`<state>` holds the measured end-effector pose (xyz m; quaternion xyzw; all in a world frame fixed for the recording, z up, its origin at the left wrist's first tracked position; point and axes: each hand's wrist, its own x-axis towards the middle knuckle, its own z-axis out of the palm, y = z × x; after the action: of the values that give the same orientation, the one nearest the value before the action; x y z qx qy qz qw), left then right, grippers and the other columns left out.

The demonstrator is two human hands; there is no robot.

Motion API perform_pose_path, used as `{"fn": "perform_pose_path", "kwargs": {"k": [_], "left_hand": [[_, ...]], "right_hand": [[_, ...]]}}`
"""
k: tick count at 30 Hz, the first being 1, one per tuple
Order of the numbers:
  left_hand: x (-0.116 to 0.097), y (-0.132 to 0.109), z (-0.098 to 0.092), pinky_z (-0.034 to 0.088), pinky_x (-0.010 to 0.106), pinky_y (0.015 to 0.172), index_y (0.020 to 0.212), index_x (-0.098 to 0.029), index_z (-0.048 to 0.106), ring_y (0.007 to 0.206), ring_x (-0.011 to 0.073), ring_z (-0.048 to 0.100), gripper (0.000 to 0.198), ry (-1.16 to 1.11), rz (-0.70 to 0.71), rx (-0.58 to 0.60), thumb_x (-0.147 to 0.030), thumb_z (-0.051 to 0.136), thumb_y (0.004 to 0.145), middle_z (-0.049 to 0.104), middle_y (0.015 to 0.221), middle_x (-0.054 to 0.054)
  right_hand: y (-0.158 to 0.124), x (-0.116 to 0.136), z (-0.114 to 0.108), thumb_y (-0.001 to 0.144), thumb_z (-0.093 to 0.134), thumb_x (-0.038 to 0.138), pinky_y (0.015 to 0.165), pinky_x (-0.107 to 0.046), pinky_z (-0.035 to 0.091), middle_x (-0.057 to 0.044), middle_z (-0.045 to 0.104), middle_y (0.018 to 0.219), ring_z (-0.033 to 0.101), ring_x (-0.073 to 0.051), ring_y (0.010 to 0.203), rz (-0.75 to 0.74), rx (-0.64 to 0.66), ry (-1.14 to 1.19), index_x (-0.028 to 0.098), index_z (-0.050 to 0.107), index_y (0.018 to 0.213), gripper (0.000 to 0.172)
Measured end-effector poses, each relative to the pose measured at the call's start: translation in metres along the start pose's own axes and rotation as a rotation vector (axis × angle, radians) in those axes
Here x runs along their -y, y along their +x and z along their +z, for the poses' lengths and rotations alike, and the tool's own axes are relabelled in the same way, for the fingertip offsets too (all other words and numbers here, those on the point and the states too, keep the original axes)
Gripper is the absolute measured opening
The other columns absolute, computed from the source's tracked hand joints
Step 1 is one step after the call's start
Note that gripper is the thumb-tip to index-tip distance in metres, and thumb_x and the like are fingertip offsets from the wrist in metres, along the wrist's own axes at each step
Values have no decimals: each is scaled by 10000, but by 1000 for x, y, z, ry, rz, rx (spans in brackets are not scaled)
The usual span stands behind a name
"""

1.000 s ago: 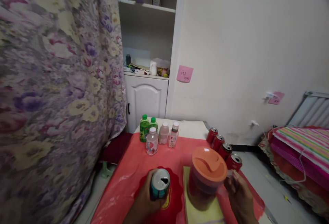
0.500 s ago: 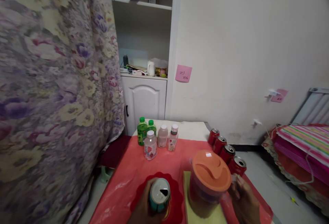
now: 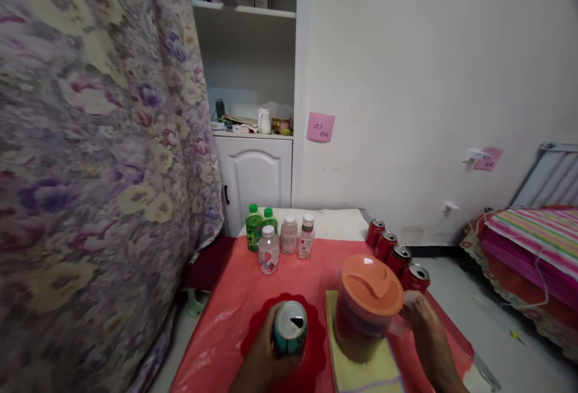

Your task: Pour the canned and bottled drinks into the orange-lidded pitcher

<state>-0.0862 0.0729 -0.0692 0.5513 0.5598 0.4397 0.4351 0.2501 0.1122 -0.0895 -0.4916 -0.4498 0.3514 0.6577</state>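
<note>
My left hand (image 3: 266,360) is wrapped round an opened teal drink can (image 3: 290,327) that stands upright over a dark red mat on the red tablecloth (image 3: 235,315). My right hand (image 3: 427,336) grips the clear handle of a pitcher with an orange lid (image 3: 370,284). The pitcher holds dark liquid and stands on a yellow cloth (image 3: 361,375). A row of several red cans (image 3: 397,257) runs behind the pitcher on the right.
Several small bottles (image 3: 280,236), two of them green, stand at the table's far end. A flowered curtain (image 3: 90,158) hangs close on the left. A white cupboard (image 3: 255,173) with cluttered shelves is behind. Striped bedding (image 3: 537,239) lies at the right.
The view has shifted slightly; both hands keep their grips on the can and the pitcher handle, which stay in place on the table.
</note>
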Motion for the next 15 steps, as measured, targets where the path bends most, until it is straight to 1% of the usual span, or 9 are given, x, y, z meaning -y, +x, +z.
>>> {"fn": "perform_pose_path", "kwargs": {"k": [2, 4, 6, 8, 10, 12, 14, 15], "left_hand": [[4, 1, 0, 533, 403, 1050, 1254, -174, 515, 1200, 342, 664, 768, 11, 24, 9, -290, 802, 551, 707, 1264, 156], [6, 1, 1, 562, 381, 1007, 1239, -194, 548, 1165, 333, 686, 750, -10, 49, 13, -290, 815, 544, 734, 1222, 126], [5, 0, 1, 582, 372, 970, 1203, -205, 595, 1136, 339, 697, 738, -34, 62, -2, -298, 836, 512, 764, 1158, 103], [2, -2, 1, 590, 377, 954, 1191, -210, 626, 1118, 344, 701, 737, -58, 63, 1, -327, 852, 500, 779, 1121, 90], [2, -5, 1, 589, 387, 954, 1218, -206, 627, 1110, 349, 704, 766, -98, 58, 17, -361, 855, 504, 780, 1132, 97], [5, -6, 3, 569, 395, 994, 1239, -196, 620, 1148, 356, 690, 789, -142, 61, 23, -370, 855, 507, 766, 1187, 112], [10, -6, 5, 543, 396, 1036, 1241, -185, 616, 1207, 363, 661, 796, -185, 66, 29, -362, 849, 501, 749, 1237, 123], [13, -5, 6, 534, 393, 1050, 1242, -185, 613, 1232, 363, 647, 796, -197, 72, 33, -358, 843, 500, 742, 1255, 121]], "right_hand": [[-2, -2, -5, 842, 620, 635, 787, -350, 508, -40, 722, 965, 638, -242, 901, 37, 19, -9, 222, 695, 963, 437], [-4, -6, -11, 807, 675, 624, 863, -374, 512, -50, 730, 1059, 649, -268, 1006, 69, 2, 28, 232, 682, 1063, 469], [-7, -6, -18, 749, 742, 606, 913, -391, 511, -66, 725, 1143, 638, -291, 1093, 77, -30, 39, 236, 678, 1115, 524], [-16, -3, -28, 716, 768, 602, 947, -409, 504, -89, 712, 1207, 615, -316, 1163, 57, -107, -8, 231, 675, 1144, 574], [-32, 3, -35, 692, 783, 597, 943, -419, 506, -107, 716, 1179, 621, -329, 1143, 19, -211, -95, 214, 691, 1101, 569], [-55, 8, -35, 680, 792, 581, 900, -414, 519, -105, 728, 1065, 645, -323, 1047, -46, -296, -156, 207, 724, 979, 483], [-80, 10, -23, 730, 758, 555, 820, -388, 524, -88, 722, 951, 657, -294, 927, -144, -295, -171, 228, 742, 855, 350], [-91, 8, -12, 750, 747, 536, 759, -369, 527, -73, 715, 866, 656, -271, 840, -181, -225, -160, 240, 738, 780, 297]]}}
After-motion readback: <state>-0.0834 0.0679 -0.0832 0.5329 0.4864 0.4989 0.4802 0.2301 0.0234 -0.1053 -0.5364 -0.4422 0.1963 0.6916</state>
